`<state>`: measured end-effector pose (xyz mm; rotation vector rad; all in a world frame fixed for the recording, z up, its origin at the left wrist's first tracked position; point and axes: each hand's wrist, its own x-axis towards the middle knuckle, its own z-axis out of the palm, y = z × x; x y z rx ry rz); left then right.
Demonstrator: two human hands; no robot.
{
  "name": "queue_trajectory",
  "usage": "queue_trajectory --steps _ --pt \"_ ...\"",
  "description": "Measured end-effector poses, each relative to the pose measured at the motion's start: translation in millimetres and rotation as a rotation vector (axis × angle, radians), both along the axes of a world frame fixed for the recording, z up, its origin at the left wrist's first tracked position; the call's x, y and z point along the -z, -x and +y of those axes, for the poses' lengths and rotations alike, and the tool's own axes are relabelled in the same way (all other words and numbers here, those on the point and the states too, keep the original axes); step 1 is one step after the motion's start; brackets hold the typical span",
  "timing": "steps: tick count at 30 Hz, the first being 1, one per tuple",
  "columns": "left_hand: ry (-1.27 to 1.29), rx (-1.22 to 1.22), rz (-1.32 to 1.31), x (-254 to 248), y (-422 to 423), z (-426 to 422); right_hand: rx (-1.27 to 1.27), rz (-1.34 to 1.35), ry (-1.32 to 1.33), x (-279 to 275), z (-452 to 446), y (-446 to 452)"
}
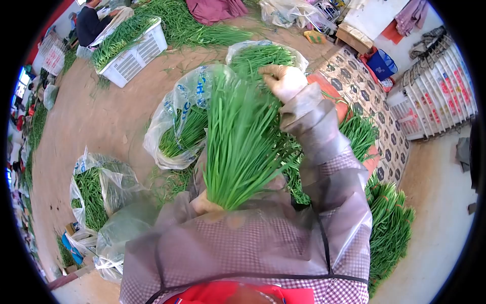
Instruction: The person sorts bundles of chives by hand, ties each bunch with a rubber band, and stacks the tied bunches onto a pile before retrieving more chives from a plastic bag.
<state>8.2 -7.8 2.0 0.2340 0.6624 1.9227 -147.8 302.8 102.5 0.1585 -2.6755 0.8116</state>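
A thick bunch of long green leafy stalks (pixel 235 142) fans out in front of my chest, its lower end in my left hand (pixel 205 203), which is wrapped round it. My right hand (pixel 284 81) is raised at the far side, beyond the upper right of the bunch, fingers bent together; what they hold, if anything, I cannot make out. Just behind that hand lies an open plastic bag of greens (pixel 263 54). Left of the bunch stands another clear bag (pixel 195 93) with blue print, with greens inside. Translucent sleeves cover both my arms.
At the left are a bag of greens (pixel 90 197) and a white crate (pixel 132 55) piled with greens, beside a seated person (pixel 91 23). Tied bunches (pixel 390 228) lie at my right. Stacked white crates (pixel 430 93) and a blue bucket (pixel 381 64) stand further right.
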Motion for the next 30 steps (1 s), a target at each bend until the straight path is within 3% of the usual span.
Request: queue_trajectory --steps 2,5,7,9,11,13,14,15,17,19,21,27,30 --pt "0.024 0.023 -0.038 -12 4 1 -0.019 0.083 0.078 -5 13 -1" --pt "0.04 0.035 -0.029 -7 3 -1 -0.092 0.213 -0.01 -3 24 -6" --pt "0.05 0.04 -0.021 -1 3 -2 -0.457 0.141 -0.045 -7 4 -23" --pt "0.052 0.046 -0.018 0 2 -2 -0.602 0.18 -0.263 23 -8 -20" --pt "0.054 0.054 -0.02 0 3 -3 -0.449 0.276 -0.396 29 -6 -19" --pt "0.063 0.056 -0.013 0 3 -5 -0.088 0.339 -0.223 21 14 -11" --pt "0.067 0.055 -0.015 0 3 -6 -0.012 0.286 0.129 8 14 -16" --pt "0.069 0.054 -0.015 -1 2 -6 0.013 0.254 0.166 -9 21 -26" --pt "0.067 0.057 -0.021 -1 2 -7 -0.079 0.018 0.213 -18 33 -46" --pt "0.065 0.058 -0.024 0 2 -8 -0.379 -0.239 0.045 -16 32 -65" --pt "0.068 0.065 -0.024 0 3 -9 -0.441 -0.363 -0.014 -19 3 -83" --pt "0.078 0.063 -0.018 -1 0 -11 -0.483 -0.273 -0.036 20 -31 -84" --pt "0.08 0.062 -0.024 0 -2 -13 -0.384 -0.086 -0.07 24 -47 -86"
